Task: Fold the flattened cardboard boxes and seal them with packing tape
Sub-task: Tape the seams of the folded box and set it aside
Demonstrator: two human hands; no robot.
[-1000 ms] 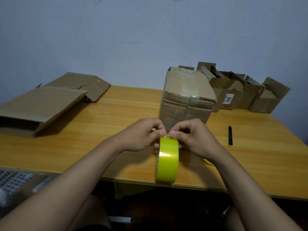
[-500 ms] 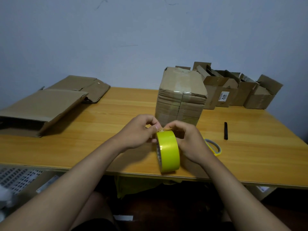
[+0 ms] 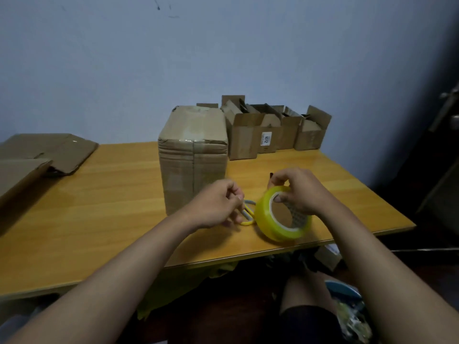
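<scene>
Right of frame centre, right hand [image 3: 299, 192] grips the yellow tape roll [image 3: 283, 216], thumb in the core, fingers curled over the rim; roll tilted, low edge on the table [image 3: 111, 194]. Left hand [image 3: 214, 204] just beside it, fingers curled around the scissors handle [image 3: 248, 216]. Taped box [image 3: 192, 155] upright behind the hands. Flattened boxes [image 3: 44, 152] left edge, open boxes [image 3: 273, 127] upper right.

Both forearms reached forward over the table edge, side by side. The left hand [image 3: 213, 207] was curled, fingers bent inward with their tips down by the yellow loop. The right hand [image 3: 298, 192] was curled too, thumb hooked inside the tape roll, fingers over its rim.
</scene>
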